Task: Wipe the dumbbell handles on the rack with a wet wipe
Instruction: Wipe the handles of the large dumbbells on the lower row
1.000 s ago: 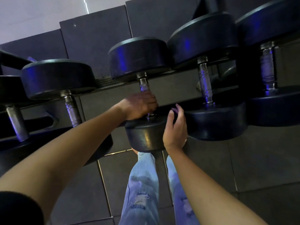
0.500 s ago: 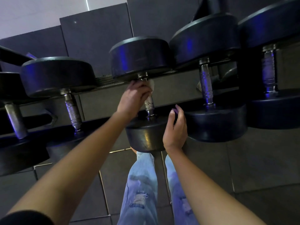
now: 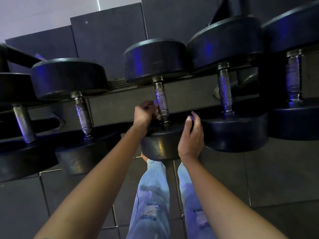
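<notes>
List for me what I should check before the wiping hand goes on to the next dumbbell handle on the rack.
1. The wet wipe is held by the left hand: ok, pinched in its fingers.
2. The wipe touches the middle handle: ok, at its lower end.
3. That handle is wiped along its whole length: cannot tell.
4. The right hand steadies the near head: ok, open against its side.
5. The next handle on the right is reachable: ok, nothing covers it.
6. The wipe is wet enough: cannot tell.

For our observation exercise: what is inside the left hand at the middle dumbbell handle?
A bit of white wipe shows between the left hand and the handle; the hand covers the rest.
</notes>
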